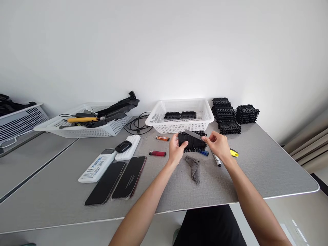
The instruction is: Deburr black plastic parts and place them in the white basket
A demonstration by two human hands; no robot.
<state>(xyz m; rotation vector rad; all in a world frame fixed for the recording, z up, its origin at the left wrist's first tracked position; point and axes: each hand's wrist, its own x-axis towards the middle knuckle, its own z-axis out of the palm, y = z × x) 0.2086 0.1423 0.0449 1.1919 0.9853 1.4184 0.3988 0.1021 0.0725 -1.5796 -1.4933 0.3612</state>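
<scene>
My left hand (176, 150) is closed round the left end of a black plastic piece with toothed edges (191, 145), held up over the table. Between the fingertips of my right hand (217, 144) is a thin flat grey strip (193, 134), lying slantwise across the piece's upper face. Whether the strip is metal or plastic I cannot tell. Below the piece, a crumpled grey cloth (194, 169) rests on the table. A blue lighter (204, 152) and a white marker (216, 160) lie close by, partly hidden by the piece and my right hand.
A white basket (179, 128) holds two similar black pieces; stacks of them (224, 114) stand right of it. Red (157, 153) and orange (162, 138) lighters, two phones (129, 177), white boxes (98, 165) and a black cable (138, 124) lie left. A yellow handle (234, 152) lies right.
</scene>
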